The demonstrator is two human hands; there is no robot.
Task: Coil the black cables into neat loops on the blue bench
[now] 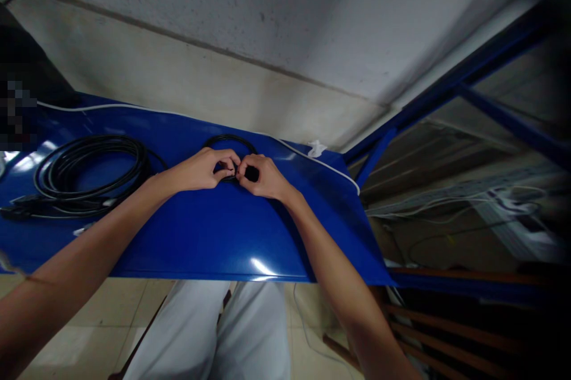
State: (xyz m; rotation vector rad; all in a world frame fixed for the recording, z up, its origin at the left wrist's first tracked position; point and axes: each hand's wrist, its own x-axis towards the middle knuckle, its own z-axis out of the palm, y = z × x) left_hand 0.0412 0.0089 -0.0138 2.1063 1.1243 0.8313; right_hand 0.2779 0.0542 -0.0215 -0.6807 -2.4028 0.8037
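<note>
Clamping a small black cable coil (pixel 229 138) between the fingers (pixel 228 154) of left hand (pixel 207 169) and right hand (pixel 264 176), on the blue counter (pixel 214 237) near a larger coil (pixel 141 163).

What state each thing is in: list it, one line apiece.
Small coil, looped, partly hidden by the hands
Left hand, fingers curled at small coil, grip unclear
Right hand, fingers curled, grip unclear
Large coil, wound, lying flat
White cable, uncoiled, right end loose
White scrap, crumpled

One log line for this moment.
left hand, right hand: close together at small black cable | larger cable coil: on blue table, left side
</note>
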